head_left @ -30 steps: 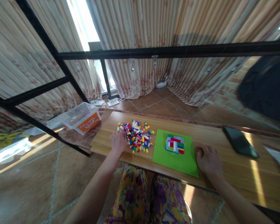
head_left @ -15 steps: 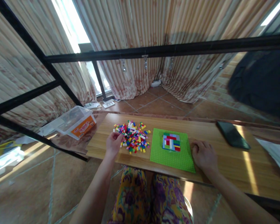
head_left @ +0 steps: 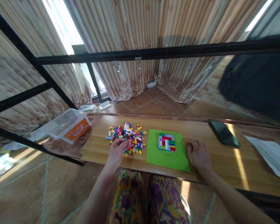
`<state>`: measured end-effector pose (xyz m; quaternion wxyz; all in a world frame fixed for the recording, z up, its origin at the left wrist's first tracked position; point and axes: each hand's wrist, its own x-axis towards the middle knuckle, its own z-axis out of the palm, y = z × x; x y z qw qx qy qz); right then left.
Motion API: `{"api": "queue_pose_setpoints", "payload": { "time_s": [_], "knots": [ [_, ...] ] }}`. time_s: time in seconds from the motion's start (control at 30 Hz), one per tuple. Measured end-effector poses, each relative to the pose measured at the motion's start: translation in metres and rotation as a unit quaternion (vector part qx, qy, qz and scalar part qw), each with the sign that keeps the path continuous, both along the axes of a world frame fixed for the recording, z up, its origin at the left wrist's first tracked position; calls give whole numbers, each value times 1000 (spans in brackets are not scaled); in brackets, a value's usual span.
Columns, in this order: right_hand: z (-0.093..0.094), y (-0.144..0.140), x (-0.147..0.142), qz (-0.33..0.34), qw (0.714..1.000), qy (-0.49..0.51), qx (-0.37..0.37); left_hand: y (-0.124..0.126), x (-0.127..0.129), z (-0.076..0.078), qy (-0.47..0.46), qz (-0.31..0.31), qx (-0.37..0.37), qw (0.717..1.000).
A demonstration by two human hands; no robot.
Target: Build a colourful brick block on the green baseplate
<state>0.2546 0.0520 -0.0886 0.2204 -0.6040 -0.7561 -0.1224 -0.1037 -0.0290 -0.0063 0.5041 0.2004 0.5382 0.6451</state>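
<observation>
A pile of small coloured bricks (head_left: pixel 127 138) lies on the wooden table (head_left: pixel 210 155). My left hand (head_left: pixel 116 151) rests at the pile's near edge, fingers curled over the bricks; whether it holds one is hidden. To the right lies a green baseplate (head_left: pixel 165 155) with a small multicoloured block of bricks (head_left: pixel 166 142) built on it. My right hand (head_left: pixel 198 154) lies flat on the table, touching the baseplate's right edge, holding nothing.
A black phone (head_left: pixel 224 133) lies at the table's back right, white paper (head_left: pixel 270 152) further right. A clear plastic box with an orange label (head_left: pixel 68 126) sits left of the table. Black metal bars (head_left: pixel 154 53) cross overhead. Curtains and a tiled floor lie beyond.
My left hand has slid from the pile's left side toward its near edge. The view has shifted, so everything sits further left. My right hand stays beside the baseplate.
</observation>
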Motion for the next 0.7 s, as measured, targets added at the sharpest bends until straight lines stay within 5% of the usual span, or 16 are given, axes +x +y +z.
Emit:
{"api": "queue_pose_setpoints", "payload": {
  "time_s": [0.37, 0.7],
  "knots": [
    [-5, 3, 3, 0, 1000, 15, -17, 0, 10, -13, 37, -32, -23, 999],
    [-1, 1, 0, -8, 1000, 7, -15, 12, 20, -31, 171, 1, -28, 985]
  ]
}}
